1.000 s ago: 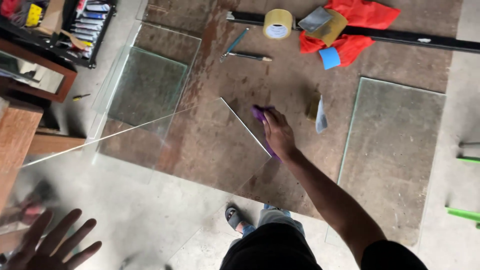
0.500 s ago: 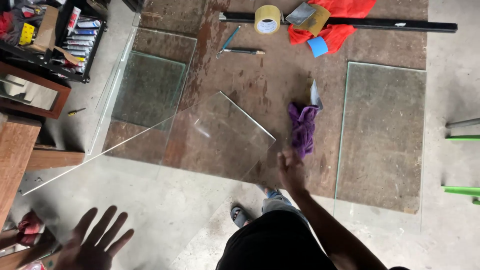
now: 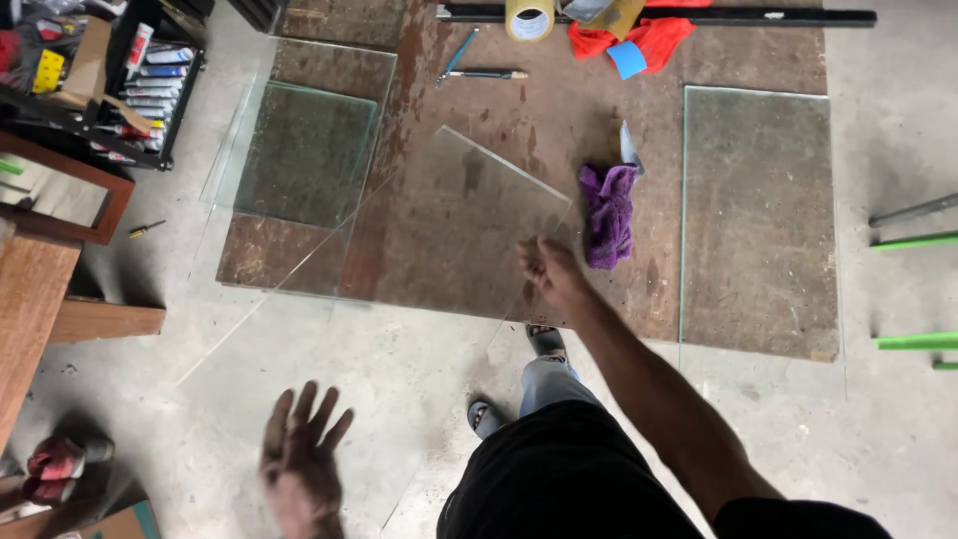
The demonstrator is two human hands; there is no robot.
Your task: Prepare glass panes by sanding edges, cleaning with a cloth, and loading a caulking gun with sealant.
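Note:
A large clear glass pane (image 3: 439,230) stands tilted over a rusty brown board (image 3: 519,110) on the concrete floor. My right hand (image 3: 547,269) grips the pane's right edge. My left hand (image 3: 299,459) is low at the near left, flat with fingers spread, at the pane's near part; whether it touches the glass I cannot tell. A purple cloth (image 3: 607,212) lies crumpled on the board just right of my right hand, apart from it.
Two more glass sheets lie flat, one on the left (image 3: 309,150) and one on the right (image 3: 758,210). A tape roll (image 3: 529,18), a red rag (image 3: 649,38), pens (image 3: 484,73) and a black bar (image 3: 718,16) lie at the far edge. A rack of tubes (image 3: 150,75) and a wooden bench (image 3: 35,299) stand left.
My right hand has left the purple cloth on the board and drawn back to the pane's right edge. The pane has swung and its far corner has risen. My left hand has moved right.

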